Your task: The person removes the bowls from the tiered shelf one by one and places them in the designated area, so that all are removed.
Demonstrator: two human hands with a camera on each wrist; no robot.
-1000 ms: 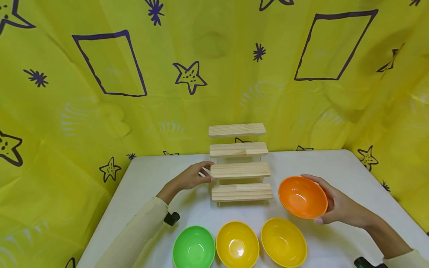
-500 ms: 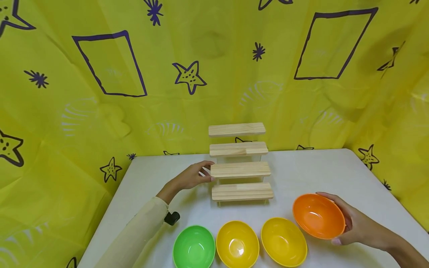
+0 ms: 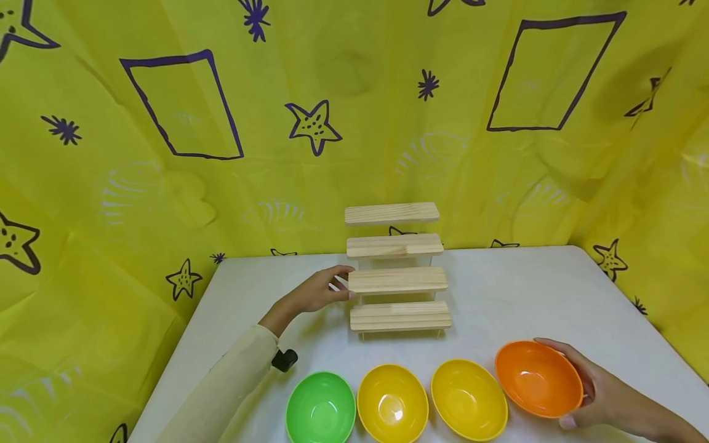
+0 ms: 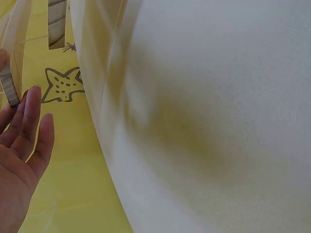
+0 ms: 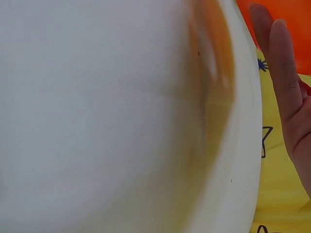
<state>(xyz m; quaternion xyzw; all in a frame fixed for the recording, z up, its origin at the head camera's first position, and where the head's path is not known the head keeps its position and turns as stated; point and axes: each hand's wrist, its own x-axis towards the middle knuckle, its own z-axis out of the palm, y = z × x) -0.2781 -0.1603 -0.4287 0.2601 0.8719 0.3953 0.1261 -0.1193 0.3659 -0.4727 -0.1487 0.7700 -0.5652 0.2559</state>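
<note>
My left hand (image 3: 314, 291) grips the left end of a board on the stepped wooden display stand (image 3: 397, 280). In the left wrist view, the fingers of the left hand (image 4: 19, 162) lie around that board's end (image 4: 9, 90). At the right, my right hand (image 3: 600, 389) holds an orange bowl (image 3: 534, 376) by its right side, thumb at the near rim. The bowl faces up, slightly tilted, right beside a yellow bowl (image 3: 469, 399). The right wrist view shows the right hand's (image 5: 289, 92) straight fingers against the orange bowl (image 5: 302, 41).
Another yellow bowl (image 3: 392, 400) and a green bowl (image 3: 321, 406) continue the row at the near side of the white table (image 3: 532, 289). Behind the table hangs a yellow curtain (image 3: 365, 166) with starfish drawings.
My right hand has carried the orange bowl right and toward me, from beside the stand to the right end of the bowl row. The left hand and stand have stayed in place.
</note>
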